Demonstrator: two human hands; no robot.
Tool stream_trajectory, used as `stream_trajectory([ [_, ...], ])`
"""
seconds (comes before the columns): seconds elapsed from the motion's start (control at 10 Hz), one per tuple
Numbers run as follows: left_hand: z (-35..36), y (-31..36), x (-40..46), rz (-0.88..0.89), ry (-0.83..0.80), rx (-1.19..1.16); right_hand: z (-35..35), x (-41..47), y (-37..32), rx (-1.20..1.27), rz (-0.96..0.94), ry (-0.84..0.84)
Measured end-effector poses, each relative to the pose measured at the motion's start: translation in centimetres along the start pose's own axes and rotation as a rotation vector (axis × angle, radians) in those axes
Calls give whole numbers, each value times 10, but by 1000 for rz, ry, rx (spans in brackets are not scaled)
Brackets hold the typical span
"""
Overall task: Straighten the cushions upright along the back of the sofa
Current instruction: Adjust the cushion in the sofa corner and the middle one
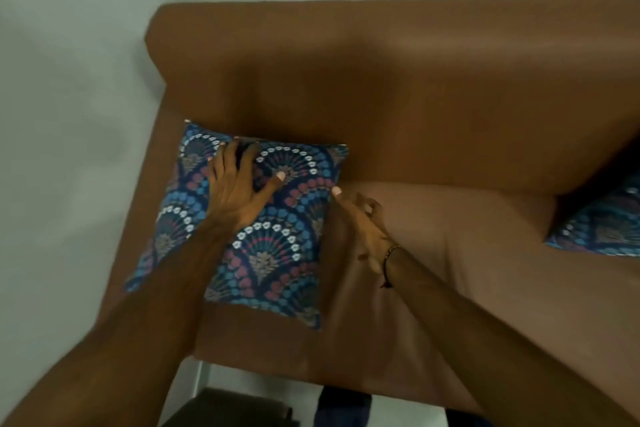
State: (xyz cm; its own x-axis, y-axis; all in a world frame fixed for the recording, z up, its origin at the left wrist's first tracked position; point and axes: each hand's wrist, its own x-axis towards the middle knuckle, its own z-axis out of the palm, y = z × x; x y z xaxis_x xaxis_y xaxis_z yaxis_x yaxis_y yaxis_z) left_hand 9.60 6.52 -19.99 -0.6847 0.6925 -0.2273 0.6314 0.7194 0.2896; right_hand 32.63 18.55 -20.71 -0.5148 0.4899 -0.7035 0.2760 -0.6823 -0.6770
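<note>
A blue patterned cushion [270, 236] lies on the left end of the brown sofa [415, 87], its top edge against the backrest. My left hand [239, 184] rests spread on the cushion's upper part, fingers curled over its top edge. My right hand [363, 218] is beside the cushion's right edge, one fingertip touching it, fingers loosely apart and holding nothing. A second cushion [599, 222] of the same pattern leans at the right edge of the view, partly cut off.
A pale wall [69, 114] runs behind and to the left of the sofa. Below the sofa's front edge are a dark box-like object [228, 409] and a striped floor covering [363, 406].
</note>
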Motion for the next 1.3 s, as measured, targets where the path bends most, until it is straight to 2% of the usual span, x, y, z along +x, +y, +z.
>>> stream_trajectory([
  [0.1, -16, -72, -3, -180, 13, -81, 74, 43, 32, -99, 154, -29],
  [0.2, -21, -100, -4, -308, 17, -290, 88, 52, 40, -56, 157, -55],
  [0.3, -34, -100, -4, -470, 11, -697, 96, 41, 25, -3, 152, 20],
  [0.4, -44, -84, -11, -520, 49, -791, 83, 23, 14, 29, 141, 36],
  [0.5, -49, -45, -26, -468, 110, -854, 39, -4, 3, 121, 114, 87],
  [0.6, -40, -2, -33, -394, 22, -922, -10, -21, -9, 138, 59, 144],
  [0.7, -3, 78, -31, -253, -160, -993, -101, -40, -35, 76, -86, 266],
  [0.9, 64, 183, -22, -126, -201, -1073, -223, -43, -65, -86, -244, 439],
  [1.0, 85, 203, -20, -99, -216, -1048, -254, -33, -59, -116, -273, 484],
  [1.1, 117, 215, -21, -103, -239, -1010, -276, -19, -42, -35, -251, 604],
  [1.2, 132, 210, -29, -99, -263, -911, -268, -14, -22, 32, -164, 645],
  [1.3, 141, 165, -45, -65, -229, -660, -230, -5, 16, 62, 71, 620],
])
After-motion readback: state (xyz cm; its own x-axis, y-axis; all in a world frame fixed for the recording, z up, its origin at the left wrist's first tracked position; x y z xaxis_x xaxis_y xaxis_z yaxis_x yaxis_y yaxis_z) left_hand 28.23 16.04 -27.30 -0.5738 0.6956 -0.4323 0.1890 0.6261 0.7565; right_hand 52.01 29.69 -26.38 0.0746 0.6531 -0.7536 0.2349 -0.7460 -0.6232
